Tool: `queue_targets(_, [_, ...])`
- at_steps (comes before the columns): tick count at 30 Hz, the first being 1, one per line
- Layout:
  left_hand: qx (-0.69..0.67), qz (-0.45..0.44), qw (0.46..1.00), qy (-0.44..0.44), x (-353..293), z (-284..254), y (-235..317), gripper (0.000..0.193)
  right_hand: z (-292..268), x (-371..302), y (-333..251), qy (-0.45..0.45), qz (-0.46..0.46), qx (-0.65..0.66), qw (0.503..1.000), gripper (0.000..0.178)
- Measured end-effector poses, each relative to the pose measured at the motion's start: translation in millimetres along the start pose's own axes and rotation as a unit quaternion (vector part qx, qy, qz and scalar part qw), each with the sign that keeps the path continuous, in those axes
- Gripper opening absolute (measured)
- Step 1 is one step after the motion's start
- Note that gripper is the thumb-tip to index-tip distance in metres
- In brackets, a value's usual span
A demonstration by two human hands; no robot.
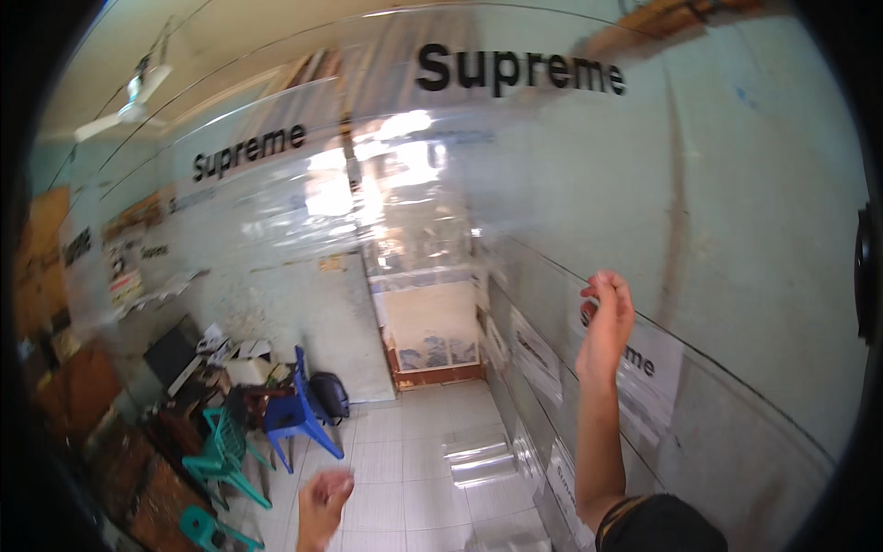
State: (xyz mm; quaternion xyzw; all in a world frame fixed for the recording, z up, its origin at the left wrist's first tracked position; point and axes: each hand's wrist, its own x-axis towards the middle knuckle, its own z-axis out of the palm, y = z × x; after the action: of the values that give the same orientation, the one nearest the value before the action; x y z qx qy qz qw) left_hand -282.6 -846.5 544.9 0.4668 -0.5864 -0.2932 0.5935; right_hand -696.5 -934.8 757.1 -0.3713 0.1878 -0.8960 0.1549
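My right hand (607, 317) is raised beside the wall at the right, next to a thin string (736, 380). Its fingers are curled in, and whatever they may hold is too small to make out. Behind that wrist hangs a clear plastic sheet (658, 354) with black lettering. My left hand (324, 504) is low at the bottom centre, slightly blurred. Its fingers are curled too, and I cannot make out anything in them. Overhead, a large clear sheet (524, 110) with black lettering hangs across the view from another string.
Shiny clear plastic (481, 463) lies on the white tiled floor (377, 460). At the left are a blue chair (299, 416), a green chair (225, 460), a green stool (216, 529) and a cluttered table. A dark backpack (329, 396) leans by the far wall; a ceiling fan (133, 109) hangs above.
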Motion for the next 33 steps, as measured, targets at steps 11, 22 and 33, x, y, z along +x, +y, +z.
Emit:
queue_targets(11, [-0.18, -0.503, 0.831, 0.157, -323, 48, -358, 0.05, 41, 28, -48, -0.089, 0.128, -0.012, 0.988, 0.041])
queue_targets(22, [-0.2, -0.492, 0.825, 0.195, -293, 41, -329, 0.046, 31, 64, -25, -0.112, 0.13, 0.068, 0.983, 0.02])
queue_targets(33, [-0.222, -0.471, 0.823, 0.227, -267, 43, -273, 0.045, 37, 52, -17, -0.101, 0.12, 0.076, 0.985, 0.017])
